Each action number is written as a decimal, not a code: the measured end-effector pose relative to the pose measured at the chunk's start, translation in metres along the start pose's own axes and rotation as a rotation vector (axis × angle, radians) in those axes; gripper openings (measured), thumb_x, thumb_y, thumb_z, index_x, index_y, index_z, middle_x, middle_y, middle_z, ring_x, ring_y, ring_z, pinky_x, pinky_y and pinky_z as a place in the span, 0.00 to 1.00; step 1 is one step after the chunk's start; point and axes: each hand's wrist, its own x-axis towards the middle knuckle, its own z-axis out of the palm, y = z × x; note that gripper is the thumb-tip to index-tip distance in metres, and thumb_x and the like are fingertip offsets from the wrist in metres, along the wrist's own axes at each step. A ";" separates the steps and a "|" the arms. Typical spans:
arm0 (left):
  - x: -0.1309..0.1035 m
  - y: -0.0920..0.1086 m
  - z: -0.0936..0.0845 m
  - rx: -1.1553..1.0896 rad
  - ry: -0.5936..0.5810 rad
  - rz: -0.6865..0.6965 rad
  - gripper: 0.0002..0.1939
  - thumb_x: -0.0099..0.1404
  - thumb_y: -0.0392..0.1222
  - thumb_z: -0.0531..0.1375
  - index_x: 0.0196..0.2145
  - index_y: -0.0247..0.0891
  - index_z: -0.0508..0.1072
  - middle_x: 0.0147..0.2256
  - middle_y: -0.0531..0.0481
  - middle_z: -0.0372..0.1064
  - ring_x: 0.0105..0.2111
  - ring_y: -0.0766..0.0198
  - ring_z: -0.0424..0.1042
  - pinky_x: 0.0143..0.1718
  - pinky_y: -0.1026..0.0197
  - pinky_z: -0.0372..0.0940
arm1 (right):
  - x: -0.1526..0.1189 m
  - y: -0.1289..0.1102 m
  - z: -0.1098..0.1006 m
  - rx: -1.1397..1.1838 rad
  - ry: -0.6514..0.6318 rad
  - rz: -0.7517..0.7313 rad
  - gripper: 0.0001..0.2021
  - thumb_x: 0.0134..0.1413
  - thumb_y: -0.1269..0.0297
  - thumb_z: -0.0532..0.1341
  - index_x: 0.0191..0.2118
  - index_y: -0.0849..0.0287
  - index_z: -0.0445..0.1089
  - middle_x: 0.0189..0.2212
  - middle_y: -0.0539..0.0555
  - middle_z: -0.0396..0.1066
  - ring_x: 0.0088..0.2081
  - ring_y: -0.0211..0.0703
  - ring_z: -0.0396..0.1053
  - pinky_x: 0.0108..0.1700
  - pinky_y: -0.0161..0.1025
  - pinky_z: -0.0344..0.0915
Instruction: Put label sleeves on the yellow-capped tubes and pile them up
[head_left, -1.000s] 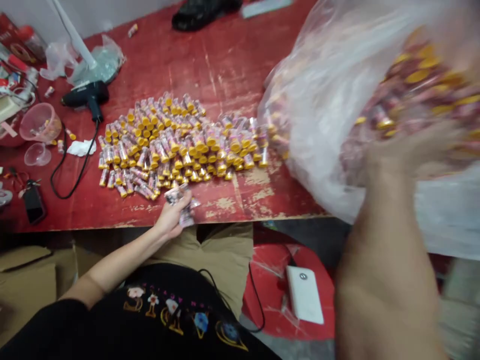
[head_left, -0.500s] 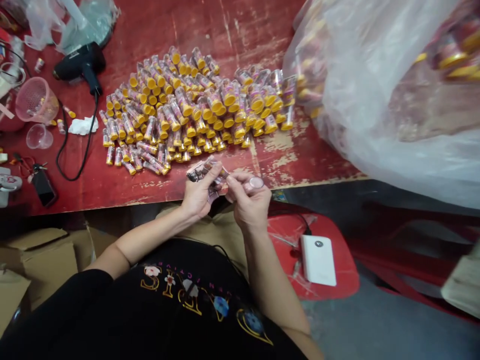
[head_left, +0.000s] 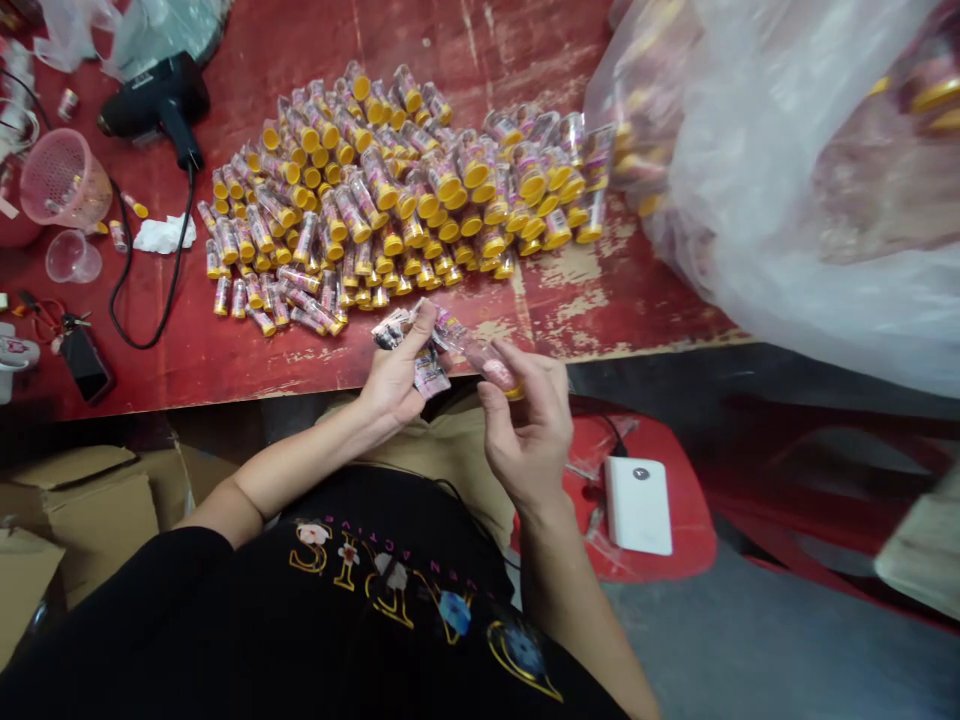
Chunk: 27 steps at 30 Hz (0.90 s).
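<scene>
Between thumb and fingers, my left hand [head_left: 397, 375] grips a bunch of printed plastic sleeves [head_left: 430, 372] just past the table's front edge. My right hand [head_left: 534, 420] pinches a small clear tube with a yellow cap [head_left: 504, 376], tilted toward the left hand. A clear, purple-printed film [head_left: 461, 335] stretches between the two hands; whether it is around the tube I cannot tell. Beyond the hands, a large pile of yellow-capped tubes [head_left: 390, 200] lies on the red table [head_left: 300, 375].
A heat gun [head_left: 154, 105] with its cord lies at left, near a pink basket [head_left: 66, 180], a clear cup [head_left: 73, 258] and a phone [head_left: 86, 362]. A big plastic bag of tubes [head_left: 750, 220] fills the right. A white power bank [head_left: 639, 505] rests on a red stool [head_left: 694, 540].
My right hand has moved right, away from the left, and its fingers have turned so the yellow-capped tube now shows. My left hand keeps its grip on the sleeves.
</scene>
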 end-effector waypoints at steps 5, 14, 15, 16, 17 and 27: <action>-0.011 -0.003 0.000 0.055 -0.038 0.017 0.19 0.53 0.45 0.77 0.32 0.35 0.73 0.28 0.56 0.73 0.25 0.71 0.72 0.38 0.61 0.73 | 0.000 -0.009 -0.005 -0.098 0.113 -0.115 0.18 0.58 0.65 0.69 0.55 0.52 0.74 0.43 0.57 0.77 0.41 0.45 0.76 0.44 0.44 0.76; -0.020 -0.002 -0.014 0.147 -0.176 0.119 0.28 0.41 0.52 0.80 0.35 0.36 0.75 0.30 0.54 0.74 0.28 0.69 0.72 0.37 0.61 0.70 | -0.006 -0.017 -0.009 0.197 -0.005 -0.022 0.24 0.61 0.68 0.66 0.62 0.44 0.72 0.49 0.54 0.77 0.44 0.44 0.78 0.45 0.45 0.79; -0.022 -0.003 -0.015 0.158 -0.185 0.117 0.29 0.40 0.52 0.80 0.33 0.36 0.74 0.30 0.54 0.73 0.27 0.69 0.71 0.36 0.62 0.70 | -0.007 -0.016 -0.007 0.199 0.042 -0.011 0.24 0.59 0.67 0.68 0.61 0.44 0.73 0.46 0.54 0.76 0.40 0.42 0.77 0.42 0.44 0.78; -0.023 -0.004 -0.015 0.168 -0.189 0.113 0.29 0.38 0.52 0.80 0.31 0.35 0.74 0.29 0.54 0.73 0.28 0.69 0.71 0.36 0.63 0.69 | -0.008 -0.015 -0.004 0.200 0.067 0.001 0.24 0.58 0.65 0.69 0.60 0.44 0.74 0.44 0.53 0.75 0.39 0.42 0.76 0.40 0.43 0.78; -0.025 -0.004 -0.016 0.175 -0.189 0.108 0.29 0.37 0.53 0.81 0.30 0.35 0.73 0.28 0.54 0.72 0.28 0.70 0.70 0.35 0.63 0.69 | -0.008 -0.014 -0.002 0.198 0.067 0.009 0.24 0.57 0.64 0.70 0.59 0.45 0.75 0.44 0.54 0.74 0.40 0.42 0.76 0.39 0.43 0.78; -0.030 -0.007 -0.030 0.249 -0.200 0.156 0.30 0.38 0.57 0.79 0.30 0.35 0.73 0.26 0.54 0.71 0.25 0.71 0.69 0.31 0.65 0.69 | -0.007 -0.029 0.014 0.128 0.209 -0.029 0.15 0.57 0.71 0.69 0.49 0.47 0.81 0.37 0.52 0.79 0.36 0.42 0.78 0.37 0.42 0.77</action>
